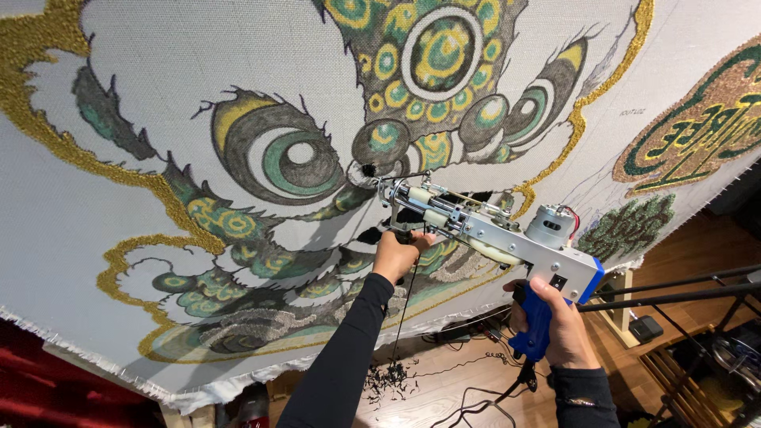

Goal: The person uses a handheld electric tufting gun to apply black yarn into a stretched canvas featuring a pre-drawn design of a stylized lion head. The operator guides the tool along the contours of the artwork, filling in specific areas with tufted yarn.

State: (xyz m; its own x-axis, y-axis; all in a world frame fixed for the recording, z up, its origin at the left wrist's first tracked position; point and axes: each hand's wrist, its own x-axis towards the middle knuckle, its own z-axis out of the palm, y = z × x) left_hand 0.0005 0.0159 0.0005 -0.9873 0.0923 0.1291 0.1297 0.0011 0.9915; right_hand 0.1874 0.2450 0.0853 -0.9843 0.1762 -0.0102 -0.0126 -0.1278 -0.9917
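Observation:
A tufting gun (491, 230) with a silver metal body, a grey motor and a blue grip presses its needle tip against a stretched white cloth (158, 103). The cloth bears a large lion-like face tufted in green, yellow, grey and gold yarn. My right hand (559, 325) is wrapped around the blue pistol grip at the gun's rear. My left hand (399, 252) grips the front handle under the gun's nose. A dark yarn strand (404, 317) hangs down from the gun. The needle sits at a black tufted spot (368, 170) beside the round green nose.
A second green and gold tufted design (697, 131) fills the cloth's right side. The cloth's frayed lower edge (238, 380) runs across the view. Below lie a wooden floor with black yarn scraps (388, 376), cables, and black metal bars (674, 293) at right.

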